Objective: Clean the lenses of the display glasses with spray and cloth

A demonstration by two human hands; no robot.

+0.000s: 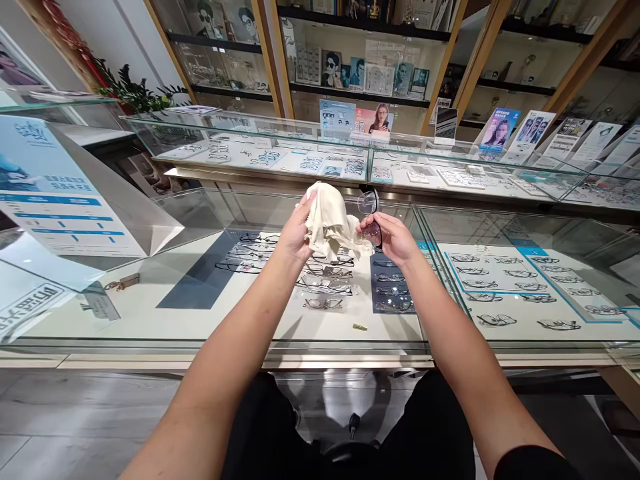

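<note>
Centre of the frame, just above the middle: both hands are up over the glass display counter (150, 313), working a pair of glasses (371, 212). The left hand (296, 235) has its fingers bunched around a cream cleaning cloth (330, 227), which hangs crumpled and loose, draped over towards the glasses. The right hand (393, 237) has fingertips pinched narrow on the dark frame, just below the clear lens that pokes up above the cloth.

Handling, as I judge it: the glasses look light and fairly stiff but delicate, with thin arms and a lens that would smear or scratch easily. Best gripped at the rim or the bridge, never flat on the lens, and the right hand seems to do just that. The cloth is soft, limp and weightless, and it takes any shape the fingers give it.

Looks: a clear, rounded lens in a thin dark rim; the other lens is hidden behind the cloth, so I cannot tell its condition.

Below the hands, under the glass, rows of spectacle frames (325, 287) lie on trays. At the left edge stands a blue-and-white printed sign (55, 193).
</note>
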